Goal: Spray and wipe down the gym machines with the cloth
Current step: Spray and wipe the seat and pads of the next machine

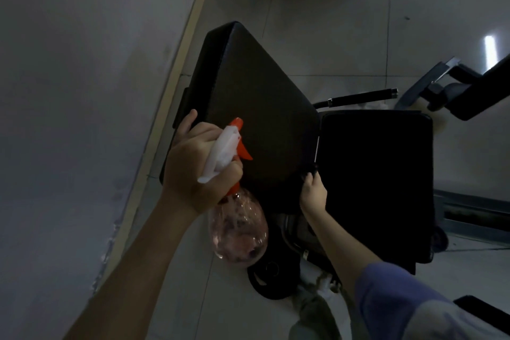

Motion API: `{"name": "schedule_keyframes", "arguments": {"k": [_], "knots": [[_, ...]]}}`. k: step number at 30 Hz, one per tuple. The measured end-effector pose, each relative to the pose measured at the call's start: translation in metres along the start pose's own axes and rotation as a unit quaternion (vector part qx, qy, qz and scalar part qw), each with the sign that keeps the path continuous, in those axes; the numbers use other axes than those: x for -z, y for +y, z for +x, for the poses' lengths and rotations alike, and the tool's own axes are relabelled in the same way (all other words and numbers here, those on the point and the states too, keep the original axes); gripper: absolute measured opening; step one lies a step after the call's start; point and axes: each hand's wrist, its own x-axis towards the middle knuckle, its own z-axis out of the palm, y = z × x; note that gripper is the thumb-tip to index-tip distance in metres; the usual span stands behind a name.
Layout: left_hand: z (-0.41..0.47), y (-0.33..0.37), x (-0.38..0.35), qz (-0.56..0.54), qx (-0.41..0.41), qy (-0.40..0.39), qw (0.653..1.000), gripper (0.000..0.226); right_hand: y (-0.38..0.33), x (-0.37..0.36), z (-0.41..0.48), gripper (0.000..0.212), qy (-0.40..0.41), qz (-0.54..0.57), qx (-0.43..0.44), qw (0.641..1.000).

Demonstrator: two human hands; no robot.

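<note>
My left hand [193, 168] grips the neck of a clear spray bottle [240, 229] with a white and orange trigger head [226, 146]. It holds the bottle over the near left part of the black padded backrest [254, 91] of a gym machine, with the nozzle pointing up the pad. My right hand [313, 192] sits at the seam between the backrest and the black seat pad [378, 174]. Its fingers are curled round a small dark bit of cloth [310, 172], most of which is hidden in the dim light.
A grey wall [82, 91] with a pale skirting strip runs along the left. Beside the seat a black handle bar [358, 98] juts out, with the grey machine frame [447, 85] at the right. A round black base [270, 279] lies on the tiled floor near my legs.
</note>
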Motion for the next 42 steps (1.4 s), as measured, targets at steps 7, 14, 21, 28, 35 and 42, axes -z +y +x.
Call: {"name": "schedule_keyframes", "arguments": {"k": [7,14,21,28,35,42], "knots": [[-0.014,0.020,-0.003,0.075,0.000,-0.019,0.997,0.051,0.032,0.042,-0.001,0.042,-0.057,0.089,-0.123,0.987],[-0.068,0.056,-0.096,0.006,0.009,-0.158,0.987,0.045,0.039,0.077,0.006,0.039,-0.038,0.081,-0.115,0.989],[-0.099,0.052,-0.188,-0.129,0.252,-0.287,0.915,0.055,0.016,0.096,0.017,0.035,-0.034,0.084,-0.049,0.995],[-0.078,0.068,-0.211,-0.086,0.329,-0.258,0.904,0.031,0.014,0.105,0.024,0.034,-0.039,0.088,-0.036,0.995],[-0.034,0.069,-0.210,-0.156,0.397,-0.227,0.875,0.023,0.016,0.109,0.031,0.035,-0.040,0.102,-0.039,0.993],[0.004,0.071,-0.203,-0.152,0.362,-0.209,0.896,0.015,0.006,0.111,0.037,0.034,-0.020,0.115,-0.047,0.992]]}}
